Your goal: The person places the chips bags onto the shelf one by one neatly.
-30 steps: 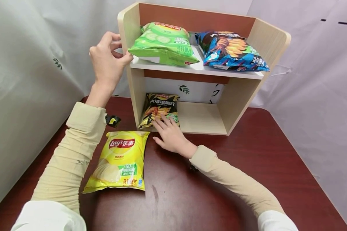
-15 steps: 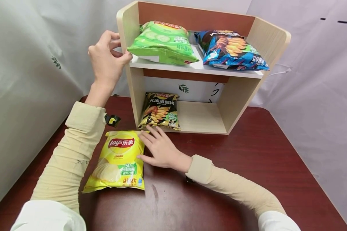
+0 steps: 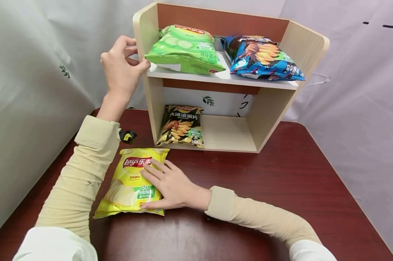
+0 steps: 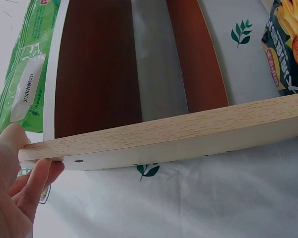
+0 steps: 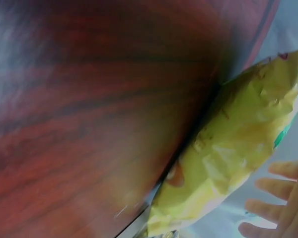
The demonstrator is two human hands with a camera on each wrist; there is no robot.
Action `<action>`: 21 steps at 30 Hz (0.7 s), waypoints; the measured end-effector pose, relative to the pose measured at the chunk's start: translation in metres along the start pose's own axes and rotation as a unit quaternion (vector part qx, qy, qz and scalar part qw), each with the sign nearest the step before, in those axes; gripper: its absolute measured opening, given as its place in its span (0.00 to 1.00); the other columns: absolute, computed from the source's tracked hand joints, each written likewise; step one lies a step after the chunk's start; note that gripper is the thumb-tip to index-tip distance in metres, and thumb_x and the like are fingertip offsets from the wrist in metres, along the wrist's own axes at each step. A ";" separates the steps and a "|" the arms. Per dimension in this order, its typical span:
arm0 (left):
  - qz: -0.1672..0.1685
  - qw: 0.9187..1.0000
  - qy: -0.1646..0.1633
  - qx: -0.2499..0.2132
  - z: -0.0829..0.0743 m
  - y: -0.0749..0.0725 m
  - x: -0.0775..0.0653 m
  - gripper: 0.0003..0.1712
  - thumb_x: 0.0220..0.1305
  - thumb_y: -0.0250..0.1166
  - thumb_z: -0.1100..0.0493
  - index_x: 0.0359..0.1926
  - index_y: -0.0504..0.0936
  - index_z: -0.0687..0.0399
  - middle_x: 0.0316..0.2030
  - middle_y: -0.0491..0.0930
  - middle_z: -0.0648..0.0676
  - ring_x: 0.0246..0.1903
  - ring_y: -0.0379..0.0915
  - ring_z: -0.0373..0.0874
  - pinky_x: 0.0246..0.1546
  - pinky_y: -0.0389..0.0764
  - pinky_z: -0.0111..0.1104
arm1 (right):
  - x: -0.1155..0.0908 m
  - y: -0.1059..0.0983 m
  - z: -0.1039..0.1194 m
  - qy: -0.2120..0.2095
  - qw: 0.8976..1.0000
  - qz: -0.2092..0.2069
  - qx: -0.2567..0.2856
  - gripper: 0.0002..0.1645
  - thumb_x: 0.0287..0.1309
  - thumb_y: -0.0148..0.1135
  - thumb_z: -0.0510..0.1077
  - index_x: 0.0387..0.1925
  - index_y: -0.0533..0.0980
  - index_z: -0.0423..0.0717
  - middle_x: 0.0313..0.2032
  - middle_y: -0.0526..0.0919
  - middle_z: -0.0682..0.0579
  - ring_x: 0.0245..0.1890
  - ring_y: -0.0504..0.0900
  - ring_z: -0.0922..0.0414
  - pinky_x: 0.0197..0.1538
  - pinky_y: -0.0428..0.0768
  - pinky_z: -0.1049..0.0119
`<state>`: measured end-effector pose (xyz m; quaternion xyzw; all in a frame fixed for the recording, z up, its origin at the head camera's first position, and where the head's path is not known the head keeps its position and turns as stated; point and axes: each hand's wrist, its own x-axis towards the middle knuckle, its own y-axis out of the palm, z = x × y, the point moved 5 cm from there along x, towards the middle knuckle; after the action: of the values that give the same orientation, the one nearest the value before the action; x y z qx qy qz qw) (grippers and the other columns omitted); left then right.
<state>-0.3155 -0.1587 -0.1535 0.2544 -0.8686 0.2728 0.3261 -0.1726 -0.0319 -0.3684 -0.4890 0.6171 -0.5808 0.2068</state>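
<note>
My left hand (image 3: 121,70) pinches the left side panel of a small wooden shelf (image 3: 253,116) at middle height. The left wrist view shows thumb and fingers on opposite faces of that panel (image 4: 179,131). Over the right part of a yellow bag of Lay's potato chips (image 3: 127,181) is my right hand (image 3: 173,185), fingers spread and straight. That yellow bag (image 5: 228,148) lies flat on the table in front of the shelf. In the right wrist view a gap shows between the fingers and the bag.
On the upper board lie a green chip bag (image 3: 186,49) and a blue chip bag (image 3: 261,58). A black chip bag (image 3: 182,125) leans in the lower compartment's left side. The dark red table (image 3: 281,174) is bordered by white curtains (image 3: 353,90).
My right hand has moved from the black chip bag toward me and left, over the yellow bag. The left hand stays on the shelf panel.
</note>
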 end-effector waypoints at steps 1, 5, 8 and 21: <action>0.000 1.000 -0.001 -0.001 0.000 0.000 0.000 0.15 0.46 0.62 0.57 0.40 0.79 0.47 0.40 0.84 0.49 0.20 0.74 0.20 0.33 0.79 0.19 | 0.000 0.001 0.002 -0.005 1.000 0.005 0.000 0.55 0.41 0.41 0.81 0.65 0.58 0.53 0.63 0.66 0.54 0.67 0.60 0.53 0.67 0.61 0.54; -0.003 1.000 0.000 -0.008 0.000 0.000 0.001 0.15 0.45 0.61 0.58 0.39 0.79 0.48 0.40 0.84 0.50 0.18 0.71 0.17 0.32 0.79 0.18 | 0.000 0.002 0.008 -0.019 0.999 0.041 0.000 0.56 0.40 0.38 0.83 0.67 0.54 0.57 0.63 0.67 0.55 0.68 0.57 0.52 0.68 0.59 0.53; -0.005 1.000 0.002 -0.012 0.001 0.000 0.001 0.15 0.45 0.61 0.58 0.38 0.79 0.47 0.39 0.84 0.50 0.18 0.70 0.16 0.31 0.78 0.17 | -0.001 0.002 0.009 -0.029 0.998 0.059 -0.005 0.54 0.43 0.37 0.82 0.67 0.53 0.58 0.62 0.67 0.54 0.67 0.58 0.51 0.68 0.58 0.53; -0.004 1.000 0.002 -0.018 0.000 0.001 0.000 0.15 0.45 0.61 0.58 0.38 0.79 0.48 0.39 0.84 0.51 0.17 0.67 0.13 0.30 0.78 0.17 | -0.025 0.002 0.004 -0.062 0.990 0.128 -0.004 0.45 0.49 0.41 0.71 0.67 0.53 0.58 0.65 0.61 0.50 0.67 0.57 0.48 0.66 0.60 0.53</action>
<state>-0.3164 -0.1581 -0.1537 0.2514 -0.8718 0.2562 0.3335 -0.1587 -0.0134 -0.3787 -0.4423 0.6626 -0.5155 0.3156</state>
